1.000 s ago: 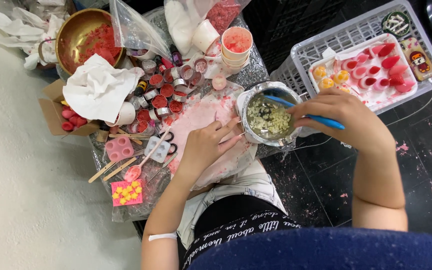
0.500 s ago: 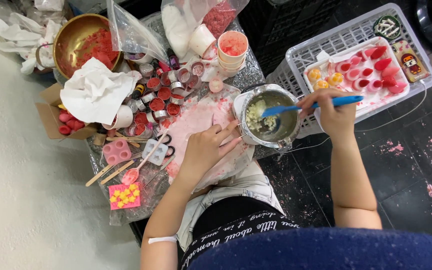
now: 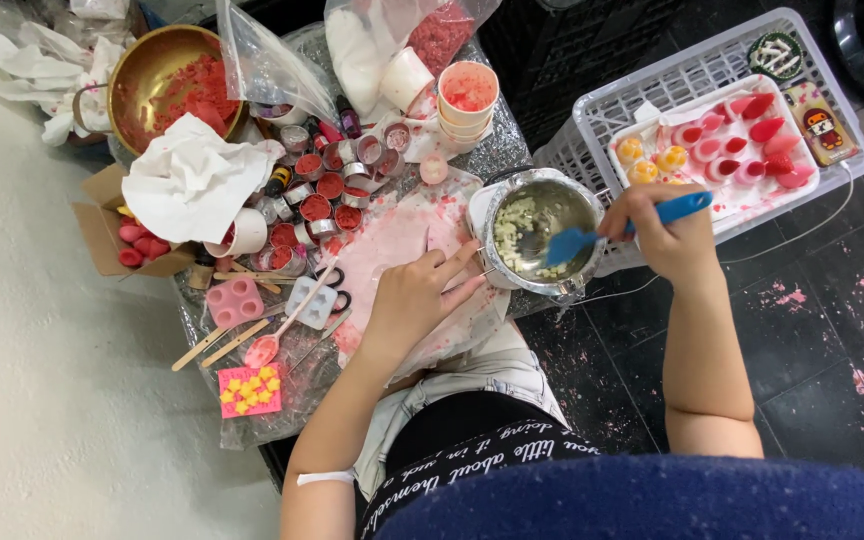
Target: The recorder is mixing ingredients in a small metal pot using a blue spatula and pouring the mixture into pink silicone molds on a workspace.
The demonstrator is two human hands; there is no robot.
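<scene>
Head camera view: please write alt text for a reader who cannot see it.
Seen from above, a person's right hand holds a blue spatula in a metal pot of pale crumbs, while the left hand rests flat on a pink-stained sheet. A white basket of red and yellow moulded pieces sits nearby.

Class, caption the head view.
Right hand stirs a metal pot with a blue spatula; left hand rests beside.

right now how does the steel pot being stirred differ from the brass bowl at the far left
The steel pot is silver-grey and holds pale chunks, with the blue spatula in the right hand dipped into it; the brass bowl is golden, holds red crumbs and has no tool in it. The left hand rests beside the pot, far from the bowl. Both are round metal vessels.
</scene>
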